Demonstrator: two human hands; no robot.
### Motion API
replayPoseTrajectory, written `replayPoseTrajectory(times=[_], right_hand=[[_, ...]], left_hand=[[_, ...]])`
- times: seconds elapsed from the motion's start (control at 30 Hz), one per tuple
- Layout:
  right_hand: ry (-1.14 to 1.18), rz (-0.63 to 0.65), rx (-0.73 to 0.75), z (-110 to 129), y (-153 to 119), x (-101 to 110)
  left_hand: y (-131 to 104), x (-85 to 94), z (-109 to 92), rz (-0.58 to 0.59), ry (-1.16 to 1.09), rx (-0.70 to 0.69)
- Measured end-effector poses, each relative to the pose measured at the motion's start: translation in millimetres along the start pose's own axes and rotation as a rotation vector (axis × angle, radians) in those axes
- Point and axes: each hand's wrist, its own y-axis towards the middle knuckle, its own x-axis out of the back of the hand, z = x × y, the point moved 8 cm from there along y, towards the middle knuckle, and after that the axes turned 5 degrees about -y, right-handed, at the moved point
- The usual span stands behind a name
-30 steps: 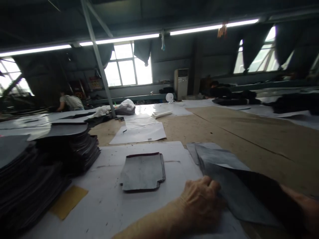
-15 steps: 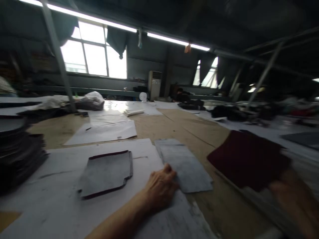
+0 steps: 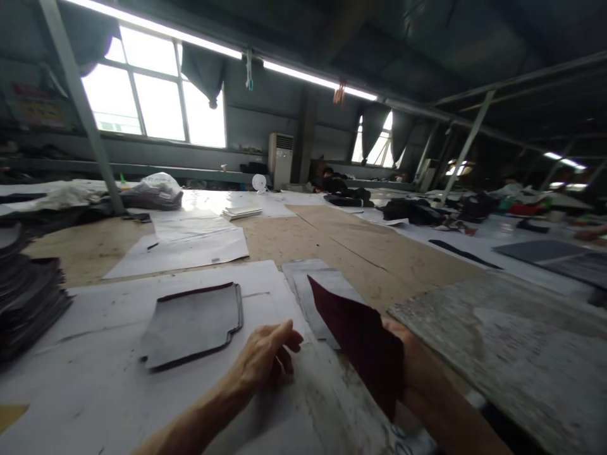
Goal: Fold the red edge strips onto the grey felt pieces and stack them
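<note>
My right hand holds a dark maroon fabric piece lifted over the table, its edge standing above a small stack of grey cut pieces. My left hand rests on the white paper with its fingers loosely curled and nothing in it, just left of the maroon piece. Farther left on the paper lies a grey shaped stack with a maroon edge.
A tall pile of dark cut pieces stands at the left edge. White paper sheets and a plastic bag lie farther back. A grey stained board lies at right. Dark fabric heaps sit on distant tables.
My right hand has brought the maroon piece in from the right to just beside my left hand. My left hand has come off the grey stack. The view has turned right.
</note>
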Motion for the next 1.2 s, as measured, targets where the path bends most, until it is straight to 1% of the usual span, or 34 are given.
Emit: replayPoseTrajectory(times=[0.07,0.1,0.13,0.2,0.27,0.33,0.37,0.43,0.47,0.53,0.57,0.63,0.67,0.73,0.77,0.8,0.87,0.97,1.03,1.1,1.2], right_hand=[[-0.054,0.167,-0.073,-13.0,-13.4,-38.1],[-0.143,0.238,-0.063,-18.0,-21.5,-56.9],[-0.262,0.288,0.001,-20.5,-29.8,-75.1],[-0.537,0.325,0.251,-19.5,-48.5,-110.7],[-0.739,0.275,0.506,-19.3,-69.1,-141.9],[-0.870,0.185,0.647,-25.0,-85.7,-166.1],[-0.924,0.129,0.688,-28.3,-91.9,-175.5],[-0.998,0.027,0.769,-33.2,-102.9,-191.8],[-1.017,-0.005,0.809,-35.0,-107.4,-199.1],[-0.997,-0.028,0.877,-37.4,-113.0,-209.3],[-0.951,-0.028,0.903,-37.0,-113.5,-210.5],[-0.782,-0.007,0.957,-30.6,-110.3,-203.6],[-0.684,0.020,0.973,-25.3,-105.5,-195.9],[-0.555,0.118,0.963,-13.5,-88.5,-178.1],[-0.567,0.171,0.908,-9.8,-75.2,-169.5],[-0.635,0.217,0.853,-7.4,-61.6,-162.2],[-0.773,0.239,0.826,-0.6,-39.4,-148.0],[-0.928,0.334,0.844,-3.0,-19.9,-145.2],[-0.955,0.375,0.881,-7.1,-16.3,-148.3],[-0.948,0.352,0.952,-6.9,-18.5,-149.2],[-0.925,0.316,1.076,-3.7,-27.5,-148.0]], left_hand=[[-12.5,18.0,9.1,0.001,-0.068,0.104],[-19.3,29.0,12.6,-0.004,-0.084,0.150],[-26.2,40.9,15.3,-0.010,-0.086,0.192],[-40.3,64.3,18.9,-0.022,-0.056,0.266],[-53.3,84.5,19.8,-0.042,0.017,0.318],[-63.5,97.4,18.3,-0.055,0.117,0.343],[-67.2,100.4,16.9,-0.055,0.171,0.346],[-71.5,100.2,14.0,-0.043,0.272,0.335],[-72.3,98.3,12.9,-0.036,0.315,0.322],[-72.3,94.3,11.8,-0.039,0.388,0.285],[-71.9,93.2,11.7,-0.051,0.417,0.259],[-71.1,92.7,11.8,-0.086,0.460,0.197],[-71.0,92.8,11.7,-0.102,0.477,0.160],[-71.6,92.9,10.7,-0.123,0.500,0.081],[-72.2,92.6,9.8,-0.127,0.507,0.041],[-73.1,91.9,8.8,-0.128,0.510,0.002],[-74.9,90.4,7.4,-0.123,0.511,-0.060],[-77.6,86.9,4.7,-0.097,0.532,-0.178],[-80.9,84.1,-0.3,-0.078,0.592,-0.313],[-86.3,80.1,-6.4,-0.049,0.673,-0.469],[-94.5,73.5,-11.3,0.017,0.777,-0.623]])
